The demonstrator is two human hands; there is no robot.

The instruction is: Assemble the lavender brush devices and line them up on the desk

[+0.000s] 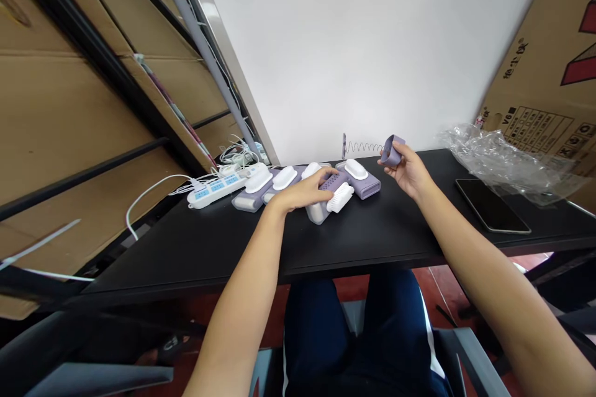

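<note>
My left hand grips a purple case with a perforated top and a clear lower part. A white bristled brush juts from this case, beside my fingertips. Raised above the table's right half, my right hand pinches a hollow purple sleeve. A thin wire spring stretches left from the sleeve to a small flat purple piece. Between my hands lies a purple case topped by a white oval part. Several similar cases stand in a row left of my left hand.
A white power strip with tangled cables lies on the black table at the left. A dark phone and crumpled clear plastic are at the right, before a cardboard box. A white wall rises behind.
</note>
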